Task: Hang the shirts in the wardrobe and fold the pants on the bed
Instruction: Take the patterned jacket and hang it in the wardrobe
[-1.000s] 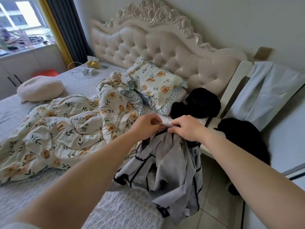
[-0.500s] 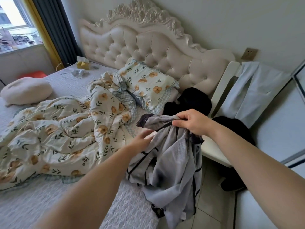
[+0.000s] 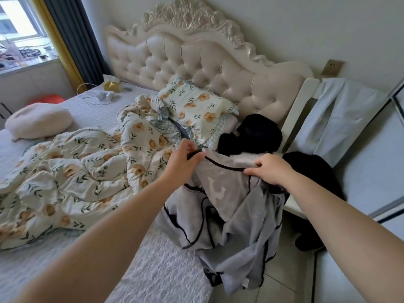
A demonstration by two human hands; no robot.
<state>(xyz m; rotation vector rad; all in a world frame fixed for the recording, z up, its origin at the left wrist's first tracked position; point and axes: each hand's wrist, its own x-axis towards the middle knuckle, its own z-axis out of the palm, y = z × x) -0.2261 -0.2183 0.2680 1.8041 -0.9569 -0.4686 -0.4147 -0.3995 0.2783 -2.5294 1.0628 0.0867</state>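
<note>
Grey, black-piped cloth garment (image 3: 229,206) held over the edge of the white quilted bed (image 3: 153,270).
Left hand (image 3: 182,160) pinches its dark trim, right hand (image 3: 272,169) clutches the same edge; soft, light and floppy (shirt or pants, unclear), it should handle best gripped along that trim, hands apart.

A: Where's the garment (image 3: 236,215)?
B: I see it draped over the right edge of the bed (image 3: 157,270), quilt (image 3: 72,171) to its left, pillow (image 3: 196,108) behind it.
A: And the chair (image 3: 300,106)?
B: Right of the bed, clothes (image 3: 312,176) on it.
</note>
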